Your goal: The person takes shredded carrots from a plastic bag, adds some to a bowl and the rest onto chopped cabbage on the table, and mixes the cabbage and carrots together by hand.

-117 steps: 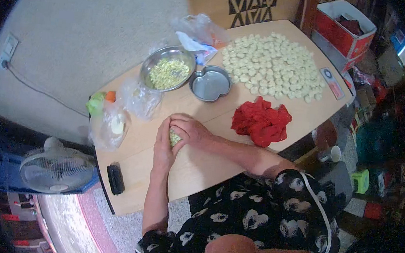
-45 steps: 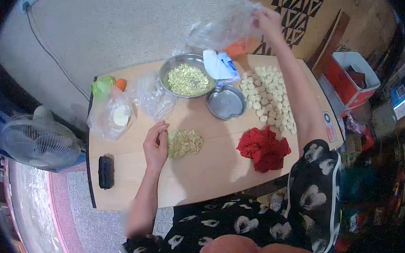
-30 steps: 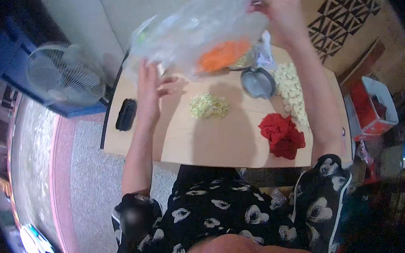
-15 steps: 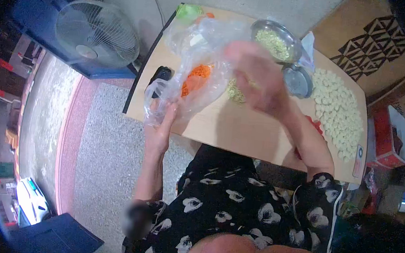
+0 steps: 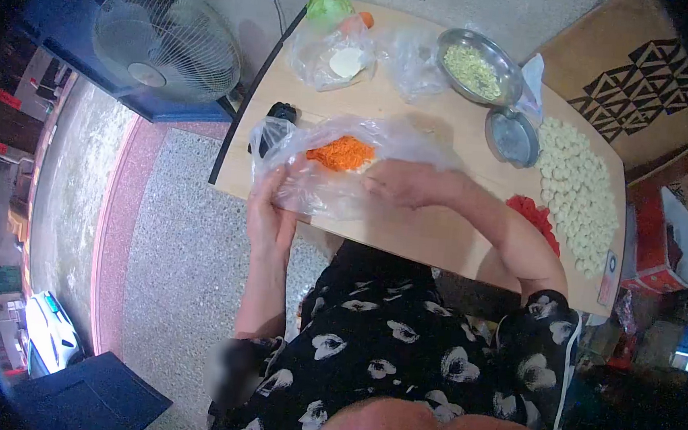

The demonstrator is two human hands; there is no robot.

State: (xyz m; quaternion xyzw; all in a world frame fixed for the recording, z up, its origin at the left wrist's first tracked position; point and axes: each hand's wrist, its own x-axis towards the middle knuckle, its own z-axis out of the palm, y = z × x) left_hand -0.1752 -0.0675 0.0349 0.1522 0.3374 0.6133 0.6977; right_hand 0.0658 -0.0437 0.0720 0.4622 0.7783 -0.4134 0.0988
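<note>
A clear plastic bag (image 5: 321, 193) lies near the table's front edge with shredded orange food (image 5: 342, 153) in or on it. My left hand (image 5: 271, 201) grips the bag's left end, fingers closed on the plastic. On the right side of the bag, my right hand (image 5: 401, 183) is closed, its fingertips at the plastic beside the orange shreds; what it pinches is too hidden to make out. A black object (image 5: 282, 113) lies behind the bag's left end.
On the table (image 5: 454, 248) are a metal bowl of pale green shreds (image 5: 472, 70), a metal tin (image 5: 512, 137), many pale pieces (image 5: 576, 193), a red item (image 5: 534, 218), a bag with a white item (image 5: 345, 63) and green leaves (image 5: 328, 9). A fan (image 5: 163, 43) stands left.
My right hand has come down and left from its raised place to the bag. The bag is now spread sideways, and the pale shreds on the table are no longer in sight.
</note>
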